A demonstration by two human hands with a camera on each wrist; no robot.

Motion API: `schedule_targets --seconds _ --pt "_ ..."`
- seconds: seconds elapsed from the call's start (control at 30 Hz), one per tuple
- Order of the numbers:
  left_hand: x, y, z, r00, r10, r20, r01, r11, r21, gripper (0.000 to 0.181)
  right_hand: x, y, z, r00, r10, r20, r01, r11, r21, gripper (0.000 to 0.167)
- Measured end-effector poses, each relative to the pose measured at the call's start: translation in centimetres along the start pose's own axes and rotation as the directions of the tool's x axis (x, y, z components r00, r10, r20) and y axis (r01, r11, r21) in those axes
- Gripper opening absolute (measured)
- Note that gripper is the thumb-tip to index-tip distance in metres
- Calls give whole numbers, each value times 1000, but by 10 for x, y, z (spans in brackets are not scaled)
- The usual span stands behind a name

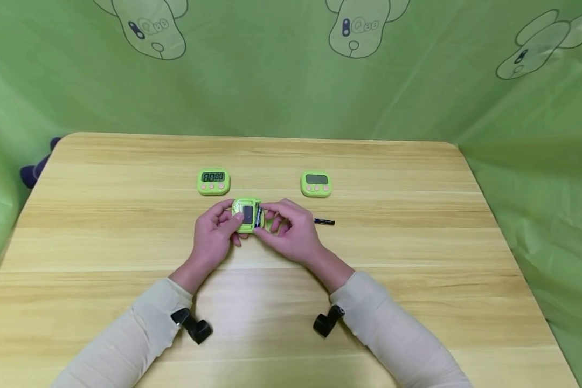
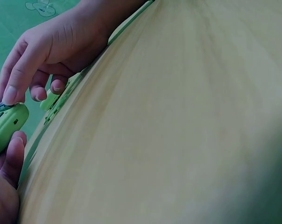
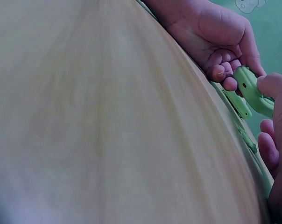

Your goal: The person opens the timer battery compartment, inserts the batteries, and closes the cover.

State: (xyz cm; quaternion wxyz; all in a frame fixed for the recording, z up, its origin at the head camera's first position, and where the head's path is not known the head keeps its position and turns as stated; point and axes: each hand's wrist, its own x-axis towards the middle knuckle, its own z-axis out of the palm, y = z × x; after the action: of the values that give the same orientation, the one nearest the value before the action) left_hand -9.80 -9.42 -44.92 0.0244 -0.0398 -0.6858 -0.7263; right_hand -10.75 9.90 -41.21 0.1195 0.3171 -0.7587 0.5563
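A green digital timer (image 1: 244,215) is held with its back turned up in my left hand (image 1: 213,231), the thumb lying across its back and the fingers beneath. At its right side the battery compartment lies uncovered. There my right hand (image 1: 293,229) pinches a dark AAA-size battery (image 1: 258,217) between thumb and index finger, one at each end; it sits slightly tilted at the compartment. In the right wrist view the timer's green edge (image 3: 246,84) shows between both hands. Whether the battery is fully seated cannot be told.
A second dark battery (image 1: 324,221) lies on the wooden table (image 1: 252,318) just right of my right hand. Farther back stand two more green timers: the left one (image 1: 213,182) displays digits, the right one (image 1: 316,184) has a blank screen. Green curtain (image 1: 271,81) hangs behind the table.
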Motion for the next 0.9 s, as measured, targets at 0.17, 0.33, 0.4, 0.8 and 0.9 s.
schedule_targets --seconds 0.17,0.33,0.4,0.8,0.9 --pt "0 0 0 1000 4 2 -4 1000 4 34 0 1 0 1000 -6 8 6 1000 -4 38" --pt "0 0 -1 1000 4 -2 -4 1000 2 34 -2 4 -1 999 27 17 -28 999 28 40" --pt "0 -1 -1 1000 3 -3 -3 1000 0 34 -3 9 0 999 49 16 -50 998 34 45" --pt "1 0 -1 1000 -9 3 9 1000 -2 35 -8 36 2 955 265 132 -260 964 -55 53" --pt "1 1 -1 1000 -15 10 15 1000 -3 36 -7 35 3 951 282 123 -279 959 -47 52"
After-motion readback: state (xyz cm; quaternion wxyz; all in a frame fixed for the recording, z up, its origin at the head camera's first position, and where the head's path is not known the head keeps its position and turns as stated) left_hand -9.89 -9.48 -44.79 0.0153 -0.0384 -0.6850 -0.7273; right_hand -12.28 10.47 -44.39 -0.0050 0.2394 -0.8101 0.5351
